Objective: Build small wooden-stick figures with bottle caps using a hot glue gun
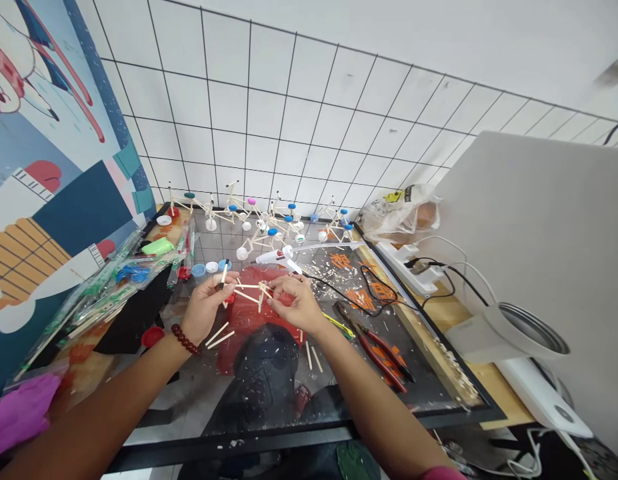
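Note:
Above the glossy dark tabletop, a small frame of pale wooden sticks [247, 295] is held between both hands. My left hand [207, 305] pinches its left end, where a stick with a black part stands upright near the fingertips. My right hand [295, 301] has its fingers closed on the right end of the frame, where several sticks meet. A white glue gun [277, 258] lies just behind the hands. Loose sticks [220, 335] rest beside my left wrist, and two more sticks [313, 357] lie below my right hand.
Several stick models with coloured caps [273, 232] stand along the back. Red-handled pliers [383, 353] and a black cable [339, 297] lie right, near wood scraps. A power strip [409, 267] is at the right edge. Bagged materials [123, 273] and a red cap [153, 337] are left.

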Motion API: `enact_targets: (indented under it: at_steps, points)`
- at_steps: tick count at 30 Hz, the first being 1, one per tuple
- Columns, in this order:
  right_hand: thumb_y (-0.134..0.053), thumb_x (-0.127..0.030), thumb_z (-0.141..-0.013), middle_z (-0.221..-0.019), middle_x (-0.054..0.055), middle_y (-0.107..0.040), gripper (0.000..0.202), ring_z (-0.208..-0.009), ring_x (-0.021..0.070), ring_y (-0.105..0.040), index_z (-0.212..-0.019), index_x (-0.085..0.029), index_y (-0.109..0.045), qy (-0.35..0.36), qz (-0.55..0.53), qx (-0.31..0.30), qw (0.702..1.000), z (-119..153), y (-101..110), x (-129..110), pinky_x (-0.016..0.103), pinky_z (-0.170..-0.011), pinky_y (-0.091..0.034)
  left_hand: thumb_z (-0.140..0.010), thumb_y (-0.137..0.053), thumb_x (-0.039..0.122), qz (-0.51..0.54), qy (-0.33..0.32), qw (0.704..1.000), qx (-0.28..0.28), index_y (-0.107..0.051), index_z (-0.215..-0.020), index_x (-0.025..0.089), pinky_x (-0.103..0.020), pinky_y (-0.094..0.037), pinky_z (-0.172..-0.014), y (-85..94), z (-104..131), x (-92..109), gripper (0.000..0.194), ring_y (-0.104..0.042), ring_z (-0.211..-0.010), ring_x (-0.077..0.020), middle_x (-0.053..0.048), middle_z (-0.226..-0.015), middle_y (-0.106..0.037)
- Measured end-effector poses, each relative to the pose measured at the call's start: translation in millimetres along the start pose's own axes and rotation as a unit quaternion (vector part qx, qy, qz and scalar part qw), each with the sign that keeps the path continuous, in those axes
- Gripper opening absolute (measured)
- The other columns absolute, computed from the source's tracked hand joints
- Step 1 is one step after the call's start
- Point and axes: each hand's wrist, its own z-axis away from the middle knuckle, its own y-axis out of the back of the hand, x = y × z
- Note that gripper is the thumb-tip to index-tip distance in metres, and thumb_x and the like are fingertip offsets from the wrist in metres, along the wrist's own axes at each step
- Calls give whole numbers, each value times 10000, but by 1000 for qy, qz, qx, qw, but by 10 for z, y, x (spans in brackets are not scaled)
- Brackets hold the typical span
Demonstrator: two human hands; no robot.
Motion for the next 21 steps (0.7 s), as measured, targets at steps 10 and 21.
enact_targets:
  at_steps: [10, 21]
  points:
    - [-677, -215, -782, -990, -5, -757, 168, -983, 217, -688, -655, -219, -569, 2, 8, 2, 1000, 13, -23, 6, 452, -997, -286, -573, -868, 341, -54, -10, 998, -12, -720, -783, 191, -332, -478, -819, 26, -14, -31, 297, -627, -951, -232, -79, -1039, -723]
    - [-664, -273, -802, -1004, 17, -756, 185, -1012, 216, -666, -657, -223, -561, -18, 0, -16, 1000, 9, 4, -33, 429, -1021, -245, -620, -838, 370, -65, -21, 997, -22, -678, -660, 198, -341, -463, -816, 15, 2, 4, 239, -609, -982, -250, -86, -1041, -712]
